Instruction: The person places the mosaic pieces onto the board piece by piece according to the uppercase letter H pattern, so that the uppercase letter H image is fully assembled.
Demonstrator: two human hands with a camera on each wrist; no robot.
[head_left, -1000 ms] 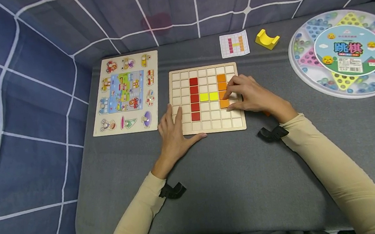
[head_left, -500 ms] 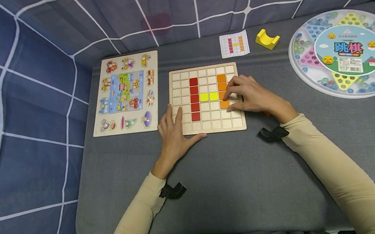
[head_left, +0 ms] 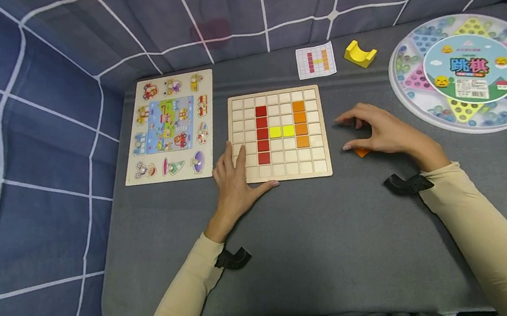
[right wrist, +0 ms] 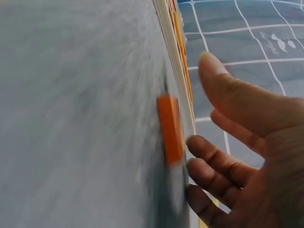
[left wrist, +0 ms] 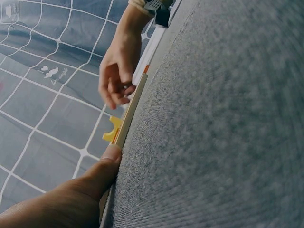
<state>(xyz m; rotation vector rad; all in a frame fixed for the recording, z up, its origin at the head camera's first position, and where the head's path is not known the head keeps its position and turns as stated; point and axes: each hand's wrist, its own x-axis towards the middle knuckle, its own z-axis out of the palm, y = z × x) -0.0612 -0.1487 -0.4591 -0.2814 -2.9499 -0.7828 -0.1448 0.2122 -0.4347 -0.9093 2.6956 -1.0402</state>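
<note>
A wooden grid board (head_left: 292,168) lies on the grey table, holding a column of red tiles (head_left: 262,133), two yellow tiles (head_left: 281,131) and a column of orange tiles (head_left: 299,118). My left hand (head_left: 233,181) rests at the board's left front corner, fingers spread on the left edge and thumb along the front edge. To the right of the board, my right hand (head_left: 382,130) hovers over a loose orange tile (head_left: 362,152), which it partly covers. In the right wrist view that orange tile (right wrist: 171,130) lies on the table, with thumb and fingers apart beside it.
Behind the board lies a printed pattern card (head_left: 315,60), beside a yellow curved block (head_left: 360,54). A picture puzzle board (head_left: 135,174) is on the left. At the right back sits a round Chinese checkers set (head_left: 473,68). A grid-patterned curtain (head_left: 236,3) hangs behind the table.
My right hand has left the orange column on the board and moved right, over the loose orange tile. The left hand stays in place on the board.
</note>
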